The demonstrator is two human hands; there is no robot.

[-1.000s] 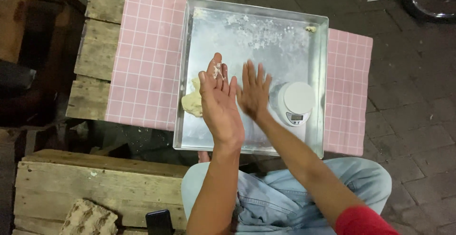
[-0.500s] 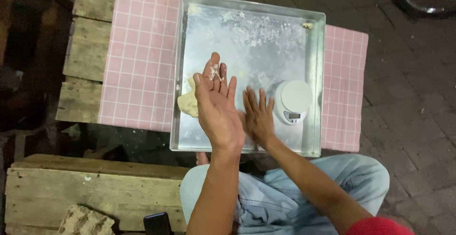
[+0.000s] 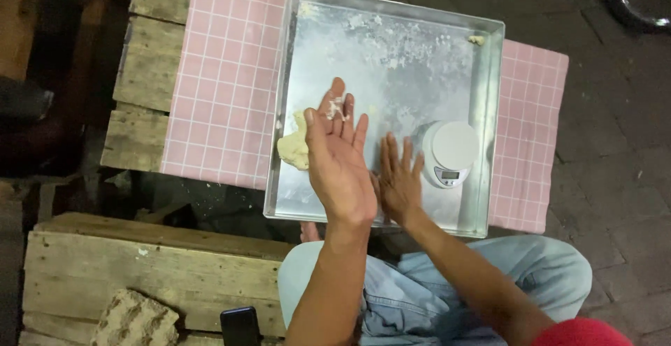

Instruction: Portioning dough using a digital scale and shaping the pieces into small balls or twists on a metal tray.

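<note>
Both hands hover flat-fingered and empty over the floured tray [image 3: 489, 73], the left hand [image 3: 340, 161] raised with dough scraps on its fingertips, the right hand [image 3: 398, 178] lower beside the scale [image 3: 451, 152], while the dough [image 3: 293, 147] lies at the tray's left edge.

One metal tray [image 3: 489, 108] sits on one pink checked cloth [image 3: 224, 73] over the desk [image 3: 150, 38], holding one dough lump [image 3: 293, 149] at its left edge, one white scale [image 3: 451, 152] at its right edge, with two hands above.
</note>
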